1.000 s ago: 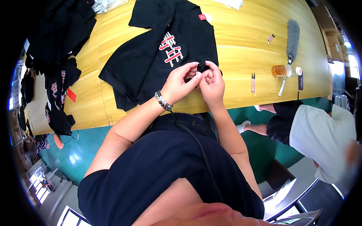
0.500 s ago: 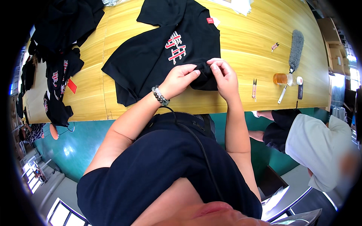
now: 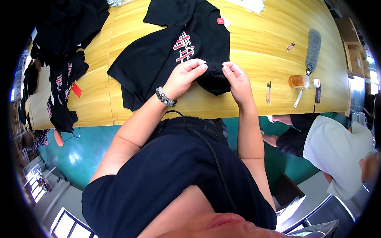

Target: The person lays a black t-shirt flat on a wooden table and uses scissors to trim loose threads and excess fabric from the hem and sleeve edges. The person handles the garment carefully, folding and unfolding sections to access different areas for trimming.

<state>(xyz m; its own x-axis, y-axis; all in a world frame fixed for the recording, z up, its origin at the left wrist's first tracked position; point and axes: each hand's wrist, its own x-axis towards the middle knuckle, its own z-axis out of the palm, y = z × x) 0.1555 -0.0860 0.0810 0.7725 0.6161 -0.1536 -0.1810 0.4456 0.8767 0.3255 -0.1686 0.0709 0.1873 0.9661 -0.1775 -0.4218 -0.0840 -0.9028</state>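
A black T-shirt [image 3: 158, 51] with red and white printed characters lies on the wooden table in front of me, a small red label at its far right edge. My left hand [image 3: 184, 75], with a beaded bracelet at the wrist, pinches the near edge of the shirt between thumb and finger. Opposite it, my right hand [image 3: 238, 81] pinches the same edge. Between the two hands the fabric is stretched and lifted, and its lower part hangs in a rounded fold toward me.
Thread snips [image 3: 268, 92] lie right of my hands. Farther right are a jar of amber liquid [image 3: 295, 81], a white-handled tool [image 3: 297, 98] and a grey fluffy duster [image 3: 313, 49]. Black garments [image 3: 65, 29] are heaped at the left. A person in a pale shirt [image 3: 333, 146] is at the right.
My hands have spread the bunched shirt edge, so the fabric between them is now drawn out and hangs open. The person at the right has shifted slightly.
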